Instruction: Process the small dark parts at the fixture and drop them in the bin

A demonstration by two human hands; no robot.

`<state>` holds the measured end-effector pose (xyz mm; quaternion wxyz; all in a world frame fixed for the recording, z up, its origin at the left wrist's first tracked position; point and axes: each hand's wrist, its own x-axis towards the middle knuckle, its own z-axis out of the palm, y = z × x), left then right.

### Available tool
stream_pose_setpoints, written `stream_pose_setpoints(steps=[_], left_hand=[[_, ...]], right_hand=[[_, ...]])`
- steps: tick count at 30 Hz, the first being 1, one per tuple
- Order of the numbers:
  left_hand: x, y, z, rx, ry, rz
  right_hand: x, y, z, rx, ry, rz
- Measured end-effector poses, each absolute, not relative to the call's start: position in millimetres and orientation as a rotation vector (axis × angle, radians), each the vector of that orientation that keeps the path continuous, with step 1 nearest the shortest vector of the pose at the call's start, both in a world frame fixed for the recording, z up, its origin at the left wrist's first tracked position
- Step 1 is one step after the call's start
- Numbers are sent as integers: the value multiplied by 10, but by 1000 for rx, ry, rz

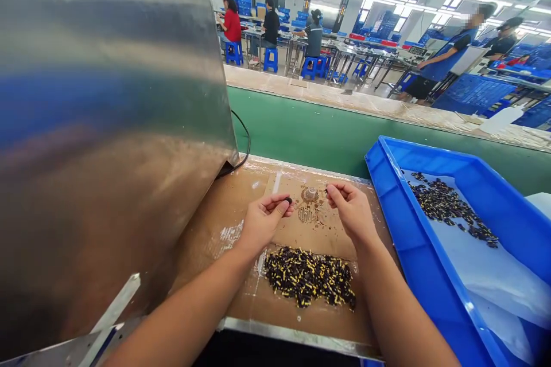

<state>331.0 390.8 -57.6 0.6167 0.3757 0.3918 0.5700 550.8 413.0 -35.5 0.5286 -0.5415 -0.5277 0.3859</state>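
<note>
My left hand [267, 217] pinches a small black part [288, 200] between thumb and fingertips, above the brown-covered worktop [241, 298]. Opposite it, my right hand [352, 209] is closed in a pinch on a tiny dark piece [327, 190], too small to name. Between the hands, a small round translucent lump [309, 194] sits on a cardboard sheet [318, 235], with brown smears and crumbs around it. Nearer to me lies a heap of small black and yellow parts [309, 276], beneath and between my forearms.
At right stands a blue plastic bin [424, 258] with similar parts [451, 206] on a white sheet. A large metal housing [112, 126] rises at left, a black cable [248, 137] beside it. Beyond the green belt [301, 120], several people sit or stand near tables.
</note>
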Motion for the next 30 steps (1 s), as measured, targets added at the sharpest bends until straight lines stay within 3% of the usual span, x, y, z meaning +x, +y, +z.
stream_pose_setpoints(steps=[12,19,30], left_hand=[[3324,3897,-591,1010,944,1328],[3329,3869,-588,1118,1023,1305],[3363,3847,-597,1119,987,1327]], right_hand=[[5662,4458,-758,-1310,-1490,640],[5602,4444,-799,-1357,-1625,334],[5579,4452,-789,-1349,-1780,180]])
